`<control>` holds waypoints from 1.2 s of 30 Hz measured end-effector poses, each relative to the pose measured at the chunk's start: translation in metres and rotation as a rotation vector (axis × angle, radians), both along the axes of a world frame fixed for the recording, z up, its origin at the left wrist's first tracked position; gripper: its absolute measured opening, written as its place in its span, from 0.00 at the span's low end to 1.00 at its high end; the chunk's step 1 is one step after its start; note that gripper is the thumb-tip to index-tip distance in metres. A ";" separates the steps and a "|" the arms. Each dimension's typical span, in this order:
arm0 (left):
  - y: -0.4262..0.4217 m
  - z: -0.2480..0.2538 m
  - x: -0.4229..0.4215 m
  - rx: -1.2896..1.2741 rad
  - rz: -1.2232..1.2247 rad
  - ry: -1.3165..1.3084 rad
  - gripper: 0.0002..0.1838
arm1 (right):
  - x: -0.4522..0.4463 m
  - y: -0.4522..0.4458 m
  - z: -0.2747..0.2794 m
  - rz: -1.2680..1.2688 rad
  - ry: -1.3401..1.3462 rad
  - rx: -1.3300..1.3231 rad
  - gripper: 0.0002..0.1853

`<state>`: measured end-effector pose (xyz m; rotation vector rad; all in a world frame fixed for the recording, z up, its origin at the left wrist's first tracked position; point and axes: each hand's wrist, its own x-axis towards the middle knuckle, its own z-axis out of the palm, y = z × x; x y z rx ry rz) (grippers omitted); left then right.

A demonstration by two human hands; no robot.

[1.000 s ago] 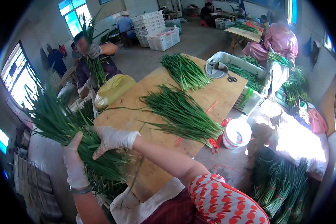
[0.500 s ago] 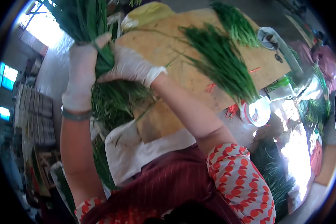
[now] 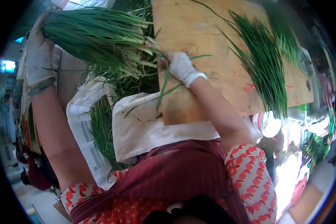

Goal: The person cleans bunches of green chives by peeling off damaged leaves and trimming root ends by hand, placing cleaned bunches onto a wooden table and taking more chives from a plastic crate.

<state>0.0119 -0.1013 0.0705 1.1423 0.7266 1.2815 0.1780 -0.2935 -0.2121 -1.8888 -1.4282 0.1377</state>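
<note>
A large bunch of garlic chives [image 3: 97, 35] lies sideways in the air at the upper left, its pale root ends toward the board. My left hand [image 3: 39, 56], in a whitish glove, is closed around its leafy end. My right hand [image 3: 181, 67], also gloved, is closed beside the root ends, over the board's left edge. A few loose chive leaves [image 3: 165, 84] trail from its fingers, which are partly hidden. The wooden board [image 3: 198, 37] carries a tidy bunch of chives [image 3: 263, 59] with a red tie [image 3: 250, 88] near it.
Another chive bunch [image 3: 285, 39] lies at the board's far right. A white crate [image 3: 80, 127] with chives stands on the left, next to a white cloth [image 3: 134, 127] under the board. A round white tub [image 3: 267, 125] stands by the board's right front edge.
The held bunch has swung from upright to sideways, roots to the right. My left hand moved left; my right hand left the bunch's middle for the root ends. The view shifted.
</note>
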 end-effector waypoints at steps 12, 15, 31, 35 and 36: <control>0.141 -0.056 -0.192 0.839 0.290 0.959 0.27 | -0.034 -0.085 0.024 -0.150 -0.502 -0.168 0.28; 0.222 -0.079 -0.257 0.594 0.256 0.651 0.29 | -0.059 -0.038 0.028 0.147 -0.332 -0.383 0.35; 0.075 -0.113 -0.236 -0.164 -0.067 -0.226 0.19 | -0.071 0.200 0.106 0.552 1.448 0.116 0.19; 0.051 -0.111 -0.211 -0.215 0.037 -0.305 0.14 | -0.079 0.152 0.143 0.359 1.170 0.151 0.19; 0.047 -0.106 -0.212 -0.252 0.026 -0.370 0.13 | -0.081 0.140 0.153 0.289 1.079 0.046 0.15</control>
